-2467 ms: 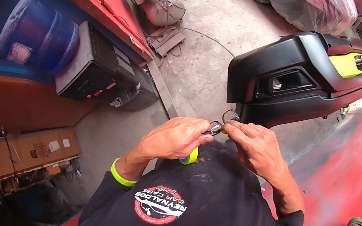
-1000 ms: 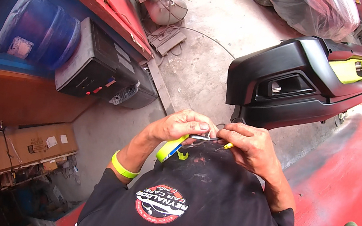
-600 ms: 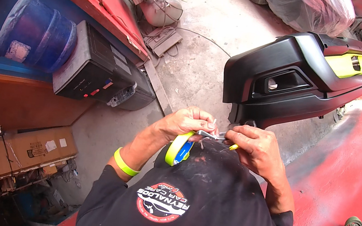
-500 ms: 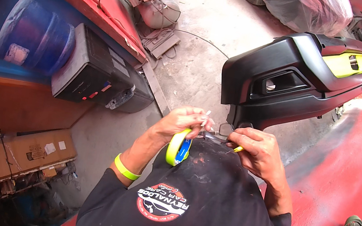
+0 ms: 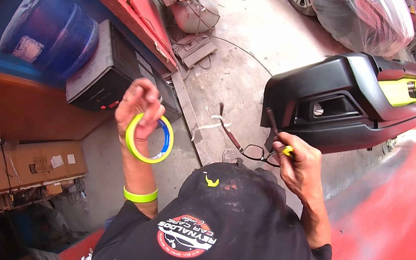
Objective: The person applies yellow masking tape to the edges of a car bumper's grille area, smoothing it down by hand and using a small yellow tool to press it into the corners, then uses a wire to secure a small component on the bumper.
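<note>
My left hand (image 5: pixel 136 109) holds the tape roll (image 5: pixel 149 138) on my left side, and my right hand (image 5: pixel 299 165) holds the eyeglasses (image 5: pixel 254 150) on my right. The bumper (image 5: pixel 346 101) stands on the floor (image 5: pixel 244 53) in front of my right hand. The barrel (image 5: pixel 50 30) is far left, and the case (image 5: pixel 110 71) lies just beside it.

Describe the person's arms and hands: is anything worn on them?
Both hands are bare, with no gloves: the left hand and the right hand. The forearms are bare too. A bright yellow-green wristband circles the left wrist. Short black sleeves of a black shirt end near the elbows. No watch or ring shows.
</note>
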A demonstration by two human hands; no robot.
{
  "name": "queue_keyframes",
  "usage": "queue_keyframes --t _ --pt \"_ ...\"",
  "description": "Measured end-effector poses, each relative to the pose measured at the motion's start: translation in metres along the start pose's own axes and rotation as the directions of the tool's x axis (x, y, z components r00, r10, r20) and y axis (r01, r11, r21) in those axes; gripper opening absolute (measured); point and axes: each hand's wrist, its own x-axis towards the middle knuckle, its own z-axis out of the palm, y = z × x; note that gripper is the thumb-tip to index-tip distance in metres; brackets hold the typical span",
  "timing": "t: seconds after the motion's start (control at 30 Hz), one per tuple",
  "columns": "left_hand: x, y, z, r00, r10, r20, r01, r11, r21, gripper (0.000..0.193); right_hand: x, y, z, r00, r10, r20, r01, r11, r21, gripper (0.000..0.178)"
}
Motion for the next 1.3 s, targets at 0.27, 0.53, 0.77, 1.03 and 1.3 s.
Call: queue_keyframes --t 0.27,0.53,0.77,1.03,1.3 --pt "-0.015 -0.091 0.028 0.922 -0.204 -0.33 0.385 0.579 0.718 0.037 0.007 0.004 0.005 0.952 0.28 -0.124 -0.214 0.899 0.382 0.015" --pt "0.018 -0.077 0.043 0.951 -0.274 -0.145 0.304 0.735 0.607 0.034 -0.005 0.025 0.036 0.849 0.527 0.032 -0.425 0.648 0.632 0.014" --pt "0.02 -0.032 0.093 0.756 -0.639 -0.143 0.461 0.364 0.809 0.025 -0.025 0.038 -0.004 0.876 0.482 -0.02 -0.471 0.863 0.18 0.045" --pt "0.013 -0.041 0.121 0.63 -0.777 -0.009 0.077 0.051 0.996 0.023 -0.024 -0.035 -0.043 0.925 -0.061 0.374 0.11 0.988 -0.111 0.045" --pt "0.015 -0.042 0.136 0.582 -0.813 0.03 -0.024 0.019 1.0 0.022 -0.012 -0.052 -0.06 0.806 -0.163 0.569 0.409 0.848 -0.336 0.05"
